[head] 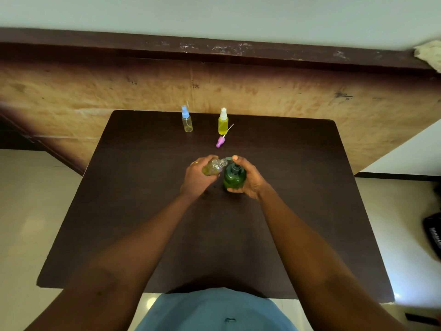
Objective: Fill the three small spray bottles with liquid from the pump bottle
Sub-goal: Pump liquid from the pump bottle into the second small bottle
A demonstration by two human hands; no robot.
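My left hand (196, 179) grips an uncapped small clear spray bottle (214, 167), tilted with its open neck next to the pump spout. A green pump bottle (234, 179) stands mid-table with my right hand (250, 179) wrapped round its right side and a finger on the pump head. At the far edge stand a blue-capped spray bottle (186, 121) holding a little yellow liquid and a white-capped spray bottle (223, 122) full of yellow liquid. A loose pink spray cap (220, 141) with its tube lies in front of the white-capped bottle.
The dark brown table (148, 211) stands against a tan board (95, 96) leaning at the wall. A black object (433, 237) lies on the pale floor at the right.
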